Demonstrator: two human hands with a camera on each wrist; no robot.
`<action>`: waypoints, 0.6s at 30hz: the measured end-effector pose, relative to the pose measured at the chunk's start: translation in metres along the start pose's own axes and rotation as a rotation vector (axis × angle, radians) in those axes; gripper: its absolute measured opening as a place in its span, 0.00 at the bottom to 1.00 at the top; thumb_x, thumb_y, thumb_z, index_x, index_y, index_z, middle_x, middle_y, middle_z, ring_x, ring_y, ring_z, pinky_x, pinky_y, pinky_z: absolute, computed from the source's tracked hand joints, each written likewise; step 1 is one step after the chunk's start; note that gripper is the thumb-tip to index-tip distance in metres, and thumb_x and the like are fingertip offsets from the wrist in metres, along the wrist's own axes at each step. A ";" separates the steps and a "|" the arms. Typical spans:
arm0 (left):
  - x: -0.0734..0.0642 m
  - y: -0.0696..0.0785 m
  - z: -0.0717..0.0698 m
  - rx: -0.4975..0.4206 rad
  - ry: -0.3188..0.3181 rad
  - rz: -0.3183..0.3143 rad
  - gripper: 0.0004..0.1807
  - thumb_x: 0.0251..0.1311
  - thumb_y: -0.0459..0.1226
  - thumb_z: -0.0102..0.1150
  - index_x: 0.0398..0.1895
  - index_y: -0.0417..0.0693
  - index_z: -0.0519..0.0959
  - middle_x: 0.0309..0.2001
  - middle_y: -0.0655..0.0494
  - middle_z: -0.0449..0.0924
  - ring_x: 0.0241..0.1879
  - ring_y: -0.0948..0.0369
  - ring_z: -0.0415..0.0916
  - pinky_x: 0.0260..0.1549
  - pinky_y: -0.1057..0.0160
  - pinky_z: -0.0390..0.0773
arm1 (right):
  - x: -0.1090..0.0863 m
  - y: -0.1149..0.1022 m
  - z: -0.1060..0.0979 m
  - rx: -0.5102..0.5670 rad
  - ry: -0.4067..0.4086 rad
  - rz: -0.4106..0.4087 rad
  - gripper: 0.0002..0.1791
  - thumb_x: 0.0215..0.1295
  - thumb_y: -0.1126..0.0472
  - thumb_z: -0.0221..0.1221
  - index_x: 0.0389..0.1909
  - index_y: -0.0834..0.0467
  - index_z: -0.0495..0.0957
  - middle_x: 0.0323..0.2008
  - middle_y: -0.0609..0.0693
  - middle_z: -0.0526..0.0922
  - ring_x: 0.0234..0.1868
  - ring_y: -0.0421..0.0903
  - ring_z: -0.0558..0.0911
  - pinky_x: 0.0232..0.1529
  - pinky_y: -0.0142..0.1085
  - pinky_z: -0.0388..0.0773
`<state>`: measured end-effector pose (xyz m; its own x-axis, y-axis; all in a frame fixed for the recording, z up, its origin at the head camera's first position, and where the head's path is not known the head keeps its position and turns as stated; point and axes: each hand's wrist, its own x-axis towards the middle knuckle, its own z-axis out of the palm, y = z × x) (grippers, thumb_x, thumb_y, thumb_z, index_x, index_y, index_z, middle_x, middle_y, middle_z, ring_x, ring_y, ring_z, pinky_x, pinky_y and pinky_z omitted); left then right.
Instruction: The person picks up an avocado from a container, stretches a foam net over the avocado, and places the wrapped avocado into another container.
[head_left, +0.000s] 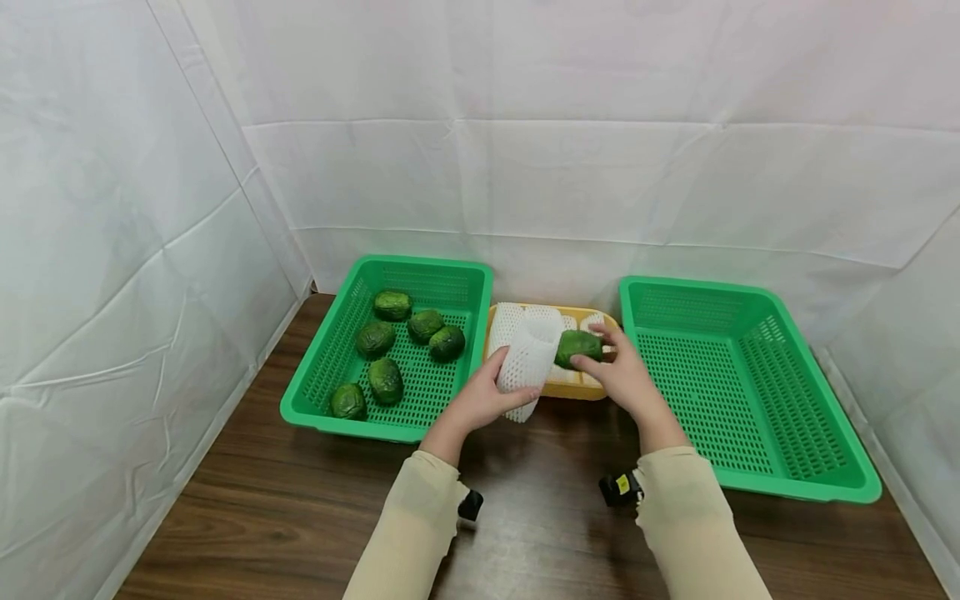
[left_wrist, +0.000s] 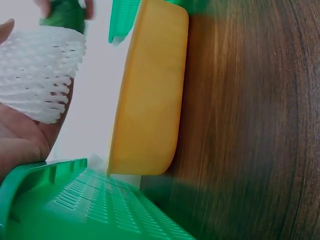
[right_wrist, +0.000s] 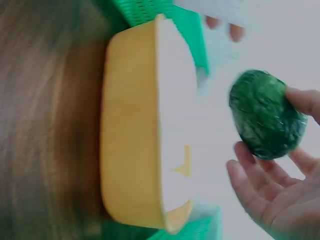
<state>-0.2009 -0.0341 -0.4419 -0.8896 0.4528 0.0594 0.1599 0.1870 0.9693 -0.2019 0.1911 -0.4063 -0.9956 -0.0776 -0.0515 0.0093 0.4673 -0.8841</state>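
From my seat I see the oval, wrinkled dark green fruit point(head_left: 578, 348) pinched between thumb and fingertips of the right hand point(head_left: 624, 372), above the yellow plastic tub point(head_left: 574, 391). Its left end is near the white foam-net sleeve point(head_left: 531, 354), which the left hand point(head_left: 482, 402) grips round its side. The right fingers hide the fruit's far end from me; my left wrist view cuts its top off, and the right wrist view shows only blurred left fingertips. Sleeve and fruit partly cover the tub's white foam nets point(head_left: 505, 322), so I can't count them.
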 end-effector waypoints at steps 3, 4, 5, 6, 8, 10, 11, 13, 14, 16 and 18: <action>-0.001 0.001 0.000 0.033 -0.017 -0.012 0.33 0.56 0.43 0.63 0.64 0.50 0.62 0.49 0.49 0.72 0.43 0.56 0.74 0.37 0.59 0.77 | -0.003 -0.009 -0.006 0.156 0.096 -0.012 0.40 0.62 0.52 0.59 0.69 0.57 0.48 0.63 0.63 0.54 0.59 0.60 0.63 0.51 0.50 0.66; -0.002 0.007 0.000 0.042 -0.026 -0.022 0.33 0.56 0.43 0.63 0.64 0.50 0.62 0.49 0.49 0.72 0.43 0.56 0.74 0.38 0.58 0.77 | -0.005 -0.013 -0.008 0.210 0.121 -0.018 0.40 0.63 0.52 0.59 0.68 0.57 0.47 0.63 0.62 0.53 0.60 0.59 0.61 0.53 0.50 0.64; -0.004 0.012 -0.001 0.056 -0.033 -0.028 0.34 0.56 0.43 0.63 0.64 0.50 0.62 0.50 0.49 0.73 0.43 0.56 0.74 0.38 0.58 0.76 | -0.006 -0.017 -0.010 0.266 0.142 -0.026 0.39 0.63 0.53 0.59 0.67 0.56 0.47 0.63 0.61 0.52 0.62 0.59 0.59 0.55 0.50 0.62; -0.007 0.018 -0.001 0.070 -0.038 -0.031 0.34 0.56 0.42 0.63 0.65 0.49 0.62 0.50 0.49 0.73 0.43 0.56 0.74 0.38 0.58 0.76 | -0.008 -0.020 -0.011 0.322 0.163 -0.037 0.37 0.63 0.53 0.58 0.66 0.56 0.47 0.61 0.59 0.53 0.62 0.57 0.59 0.56 0.49 0.61; -0.012 0.030 -0.002 0.087 -0.047 -0.036 0.34 0.56 0.41 0.63 0.65 0.47 0.62 0.51 0.48 0.73 0.43 0.56 0.74 0.39 0.58 0.76 | -0.010 -0.025 -0.012 0.399 0.194 -0.067 0.32 0.64 0.55 0.57 0.63 0.53 0.50 0.58 0.55 0.55 0.60 0.53 0.61 0.56 0.43 0.62; -0.016 0.041 -0.003 0.084 -0.056 -0.045 0.34 0.56 0.38 0.62 0.66 0.45 0.61 0.51 0.45 0.73 0.43 0.55 0.74 0.39 0.57 0.76 | -0.011 -0.027 -0.013 0.464 0.198 -0.116 0.28 0.65 0.58 0.56 0.59 0.52 0.51 0.54 0.51 0.58 0.56 0.49 0.65 0.53 0.38 0.64; -0.016 0.041 -0.003 0.084 -0.059 -0.039 0.34 0.56 0.38 0.62 0.66 0.45 0.61 0.51 0.46 0.73 0.42 0.56 0.74 0.39 0.59 0.76 | -0.011 -0.027 -0.013 0.481 0.192 -0.143 0.26 0.65 0.59 0.56 0.58 0.51 0.53 0.52 0.50 0.59 0.54 0.47 0.66 0.51 0.35 0.66; -0.012 0.032 -0.003 0.077 -0.066 -0.044 0.35 0.56 0.38 0.62 0.67 0.46 0.60 0.52 0.46 0.72 0.43 0.56 0.74 0.39 0.59 0.76 | -0.012 -0.026 -0.014 0.495 0.168 -0.194 0.23 0.66 0.61 0.55 0.57 0.51 0.55 0.51 0.49 0.60 0.50 0.44 0.69 0.48 0.32 0.68; -0.009 0.028 -0.002 0.076 -0.068 -0.045 0.35 0.56 0.38 0.63 0.67 0.47 0.60 0.52 0.47 0.72 0.43 0.56 0.73 0.39 0.59 0.76 | -0.012 -0.026 -0.014 0.498 0.154 -0.216 0.23 0.67 0.62 0.54 0.57 0.52 0.56 0.50 0.50 0.61 0.49 0.44 0.70 0.47 0.32 0.69; -0.005 0.017 -0.001 0.068 -0.071 -0.041 0.36 0.56 0.38 0.63 0.68 0.49 0.60 0.53 0.48 0.72 0.44 0.56 0.73 0.39 0.58 0.76 | -0.013 -0.025 -0.014 0.482 0.137 -0.242 0.22 0.67 0.62 0.53 0.59 0.53 0.59 0.51 0.50 0.62 0.49 0.43 0.70 0.48 0.33 0.69; 0.000 0.006 0.000 0.064 -0.068 -0.041 0.37 0.55 0.39 0.64 0.68 0.52 0.59 0.54 0.49 0.71 0.45 0.56 0.73 0.39 0.58 0.76 | -0.013 -0.024 -0.014 0.462 0.134 -0.253 0.22 0.68 0.62 0.53 0.61 0.53 0.61 0.51 0.49 0.63 0.49 0.43 0.70 0.48 0.34 0.69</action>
<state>-0.1999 -0.0326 -0.4359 -0.8653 0.5013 0.0014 0.1529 0.2611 0.9531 -0.1901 0.1933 -0.3782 -0.9749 -0.0101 0.2226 -0.2227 0.0106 -0.9748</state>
